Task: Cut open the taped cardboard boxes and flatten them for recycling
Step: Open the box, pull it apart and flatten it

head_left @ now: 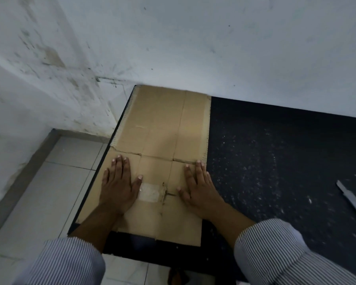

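The long flat tool is blurred and cut off by the right edge, so its kind cannot be told, the clear tape patch is partly covered by the left hand, and the striped sleeves are cut off by the bottom edge.

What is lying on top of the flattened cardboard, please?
Two hands lie flat on the cardboard: the left hand and the right hand. Between them is a patch of clear tape, its left edge hidden under the left hand.
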{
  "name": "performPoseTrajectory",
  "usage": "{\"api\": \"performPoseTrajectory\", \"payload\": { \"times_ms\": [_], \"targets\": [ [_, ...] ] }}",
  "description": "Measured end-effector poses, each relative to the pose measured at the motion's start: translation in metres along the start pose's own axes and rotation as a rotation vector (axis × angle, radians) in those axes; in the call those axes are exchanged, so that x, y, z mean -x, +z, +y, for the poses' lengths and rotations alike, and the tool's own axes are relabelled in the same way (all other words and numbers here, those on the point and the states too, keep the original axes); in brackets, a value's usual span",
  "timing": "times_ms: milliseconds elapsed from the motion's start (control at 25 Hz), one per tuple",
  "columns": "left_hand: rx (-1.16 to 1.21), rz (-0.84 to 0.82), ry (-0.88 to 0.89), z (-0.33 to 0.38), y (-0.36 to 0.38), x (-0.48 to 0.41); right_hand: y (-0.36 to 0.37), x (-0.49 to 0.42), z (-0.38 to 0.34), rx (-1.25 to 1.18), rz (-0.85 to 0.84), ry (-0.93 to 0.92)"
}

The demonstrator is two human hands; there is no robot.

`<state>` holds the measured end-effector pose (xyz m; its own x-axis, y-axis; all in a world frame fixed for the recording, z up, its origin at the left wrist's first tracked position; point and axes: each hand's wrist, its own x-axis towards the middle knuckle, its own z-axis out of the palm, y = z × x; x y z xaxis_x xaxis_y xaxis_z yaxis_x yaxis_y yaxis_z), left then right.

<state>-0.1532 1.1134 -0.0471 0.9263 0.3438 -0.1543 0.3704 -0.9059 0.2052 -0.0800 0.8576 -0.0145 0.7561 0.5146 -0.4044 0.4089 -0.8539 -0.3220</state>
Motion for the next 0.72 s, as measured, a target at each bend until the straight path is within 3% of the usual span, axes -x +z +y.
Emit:
{"api": "performPoseTrajectory", "payload": {
  "times_ms": [120,240,360,480,720],
  "targets": [
    [0.000,-0.078,-0.056,0.006,-0.010,-0.004,-0.019,0.017,0.017,-0.108,0.001,0.017],
    [0.165,-0.065,-0.072,0.038,-0.029,-0.008,-0.038,0.050,0.056,-0.219,0.005,0.161],
    [0.283,0.001,0.080,0.110,-0.042,-0.001,-0.059,0.091,0.113,-0.258,0.019,0.269],
    [0.352,-0.056,0.258,0.197,-0.045,0.017,-0.083,0.141,0.175,-0.246,0.051,0.339],
    [0.382,-0.165,0.512,0.394,-0.036,0.088,-0.117,0.282,0.310,-0.258,0.285,0.394]
  ]
}}
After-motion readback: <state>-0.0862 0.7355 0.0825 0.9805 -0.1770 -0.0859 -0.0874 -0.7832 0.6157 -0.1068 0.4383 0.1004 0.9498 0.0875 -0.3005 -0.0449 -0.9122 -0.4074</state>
